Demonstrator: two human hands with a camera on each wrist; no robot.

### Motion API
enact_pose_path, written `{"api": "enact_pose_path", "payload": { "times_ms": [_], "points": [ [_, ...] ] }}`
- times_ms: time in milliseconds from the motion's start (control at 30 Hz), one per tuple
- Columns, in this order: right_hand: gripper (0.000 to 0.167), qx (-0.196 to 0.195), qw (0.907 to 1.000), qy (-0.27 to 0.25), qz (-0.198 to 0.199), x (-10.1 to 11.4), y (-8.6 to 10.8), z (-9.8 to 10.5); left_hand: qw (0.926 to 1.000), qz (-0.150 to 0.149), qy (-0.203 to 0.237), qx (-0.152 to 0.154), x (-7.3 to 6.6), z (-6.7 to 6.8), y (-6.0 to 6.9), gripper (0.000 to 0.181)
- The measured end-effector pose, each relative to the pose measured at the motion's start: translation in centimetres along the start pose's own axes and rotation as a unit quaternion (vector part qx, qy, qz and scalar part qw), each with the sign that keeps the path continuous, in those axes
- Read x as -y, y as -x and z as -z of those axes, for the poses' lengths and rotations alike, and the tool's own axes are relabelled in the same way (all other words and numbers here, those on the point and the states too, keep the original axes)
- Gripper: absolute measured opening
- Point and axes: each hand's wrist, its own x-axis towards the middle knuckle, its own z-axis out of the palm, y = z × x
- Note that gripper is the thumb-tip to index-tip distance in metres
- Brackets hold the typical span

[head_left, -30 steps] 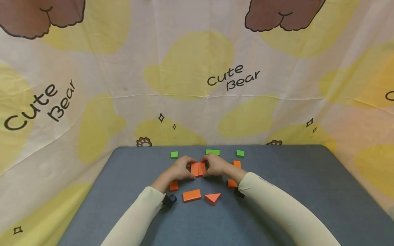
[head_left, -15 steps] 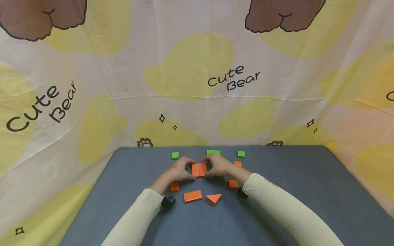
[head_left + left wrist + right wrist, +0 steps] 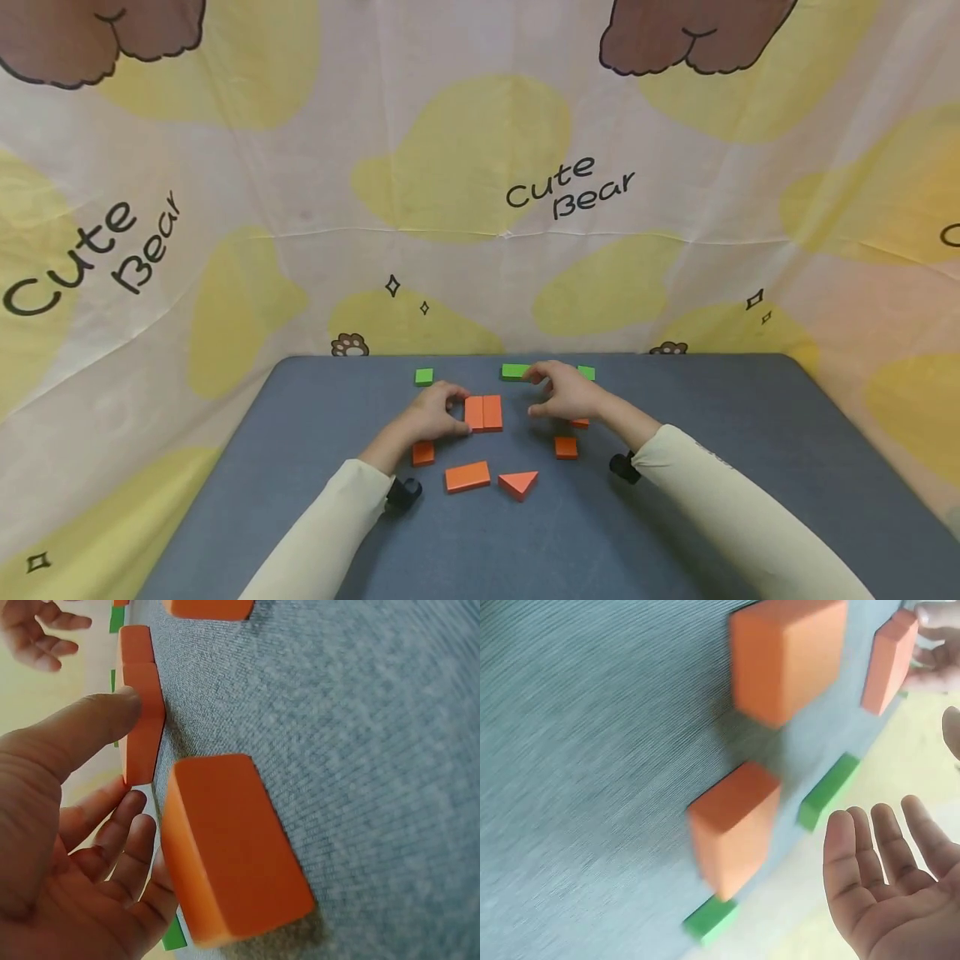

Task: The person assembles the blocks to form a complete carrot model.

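Two upright-lying orange blocks sit flush side by side in the middle of the table, a left orange block (image 3: pixel 473 414) and a right orange block (image 3: pixel 492 413). My left hand (image 3: pixel 437 412) pinches the left one, its thumb (image 3: pixel 112 712) at the near side and index finger at the far side. My right hand (image 3: pixel 567 392) hovers to the right with fingers spread and nothing in them, apart from the pair. Below that hand lies a partly hidden orange block (image 3: pixel 580 423); behind it, a long green block (image 3: pixel 513 372) is partly covered by the fingers.
Nearer are a small orange block (image 3: pixel 423 454), a longer orange block (image 3: pixel 467 477), an orange triangular block (image 3: pixel 519 485) and another orange block (image 3: pixel 566 448). Small green blocks (image 3: pixel 423 377) (image 3: pixel 587 372) lie by the back edge. A patterned cloth (image 3: pixel 465 167) hangs behind the table (image 3: pixel 315 467).
My right hand has let go of the right side of the orange pair and moved away, rightward and slightly back. My left hand stays at the pair, which has hardly moved.
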Motion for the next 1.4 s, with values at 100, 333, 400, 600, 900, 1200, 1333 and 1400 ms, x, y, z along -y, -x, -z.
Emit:
{"api": "enact_pose_path", "payload": {
  "times_ms": [100, 333, 400, 600, 900, 1200, 1333, 1400],
  "points": [
    [0.053, 0.0, 1.0, 0.001, -0.007, -0.8, 0.6, 0.6, 1.0, 0.007, 0.003, -0.002, 0.0, 0.1, 0.1, 0.053],
    [0.052, -0.019, 0.998, 0.059, -0.008, -2.9, 2.2, 1.5, 0.9999, 0.015, 0.008, -0.002, -0.1, 0.1, 0.0, 0.054],
    [0.054, -0.022, 0.997, 0.074, -0.011, -3.5, 2.6, 1.6, 0.9999, 0.013, 0.009, 0.0, -0.1, 0.0, -0.1, 0.054],
    [0.056, -0.015, 0.995, 0.094, -0.033, -4.9, 3.1, 1.4, 0.9998, 0.01, 0.015, 0.004, -0.1, -0.1, -0.1, 0.055],
    [0.058, -0.009, 0.9934, 0.106, -0.042, -5.7, 3.1, 1.2, 0.9997, 0.01, 0.022, 0.003, -0.1, 0.0, 0.0, 0.055],
    [0.056, -0.006, 0.9943, 0.104, -0.022, -4.5, 2.3, 1.0, 0.9996, 0.019, 0.023, 0.002, -0.5, 0.0, 0.2, 0.055],
    [0.055, -0.001, 0.9956, 0.093, -0.015, -3.2, 1.1, 0.2, 0.9993, 0.027, 0.025, 0.003, -0.5, 0.1, 0.2, 0.054],
    [0.055, 0.002, 0.996, 0.088, -0.015, -2.3, 0.6, -0.3, 0.9994, 0.028, 0.021, 0.0, -0.5, 0.1, 0.2, 0.054]
  ]
}}
